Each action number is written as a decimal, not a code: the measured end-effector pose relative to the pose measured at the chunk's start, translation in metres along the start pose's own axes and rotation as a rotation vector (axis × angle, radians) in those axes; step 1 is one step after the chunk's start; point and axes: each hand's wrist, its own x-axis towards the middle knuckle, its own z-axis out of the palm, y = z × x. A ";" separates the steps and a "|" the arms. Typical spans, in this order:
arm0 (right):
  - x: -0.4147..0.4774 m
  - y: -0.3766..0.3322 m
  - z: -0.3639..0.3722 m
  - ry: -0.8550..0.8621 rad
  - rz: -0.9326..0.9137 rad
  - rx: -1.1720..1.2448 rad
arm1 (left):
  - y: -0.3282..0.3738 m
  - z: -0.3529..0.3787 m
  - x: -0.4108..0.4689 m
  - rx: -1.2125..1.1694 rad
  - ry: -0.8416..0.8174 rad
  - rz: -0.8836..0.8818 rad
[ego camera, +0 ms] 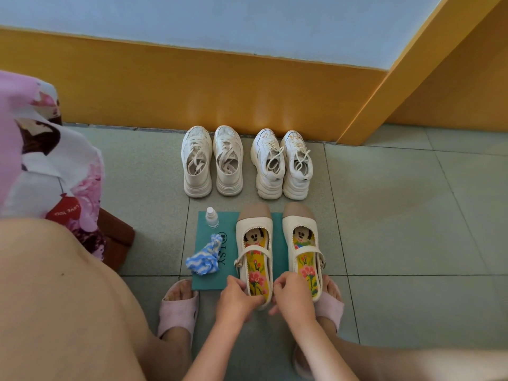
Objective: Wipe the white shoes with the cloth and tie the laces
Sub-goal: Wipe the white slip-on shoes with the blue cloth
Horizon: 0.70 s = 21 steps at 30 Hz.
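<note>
From the head camera, the left hand [236,298] and the right hand [294,295] curl their fingers round the heel rim of a cream strap shoe [254,229], one on each side. The shoe lies on a teal mat [209,281], and its mate [301,235] is just beside it. The blue-and-white cloth [203,261] lies bunched on the mat near a spray bottle [212,217]. Two pairs of white sneakers, the left pair [211,160] and the right pair [283,165], stand against the wall with their laces loose.
</note>
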 end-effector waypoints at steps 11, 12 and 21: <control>-0.013 0.002 0.007 0.114 0.001 0.004 | 0.012 -0.002 0.017 0.299 0.007 -0.029; -0.013 0.002 0.007 0.119 0.003 0.012 | 0.012 -0.002 0.019 0.335 0.012 -0.027; -0.012 0.004 0.011 0.118 0.012 0.096 | 0.012 0.001 0.022 0.434 0.067 -0.009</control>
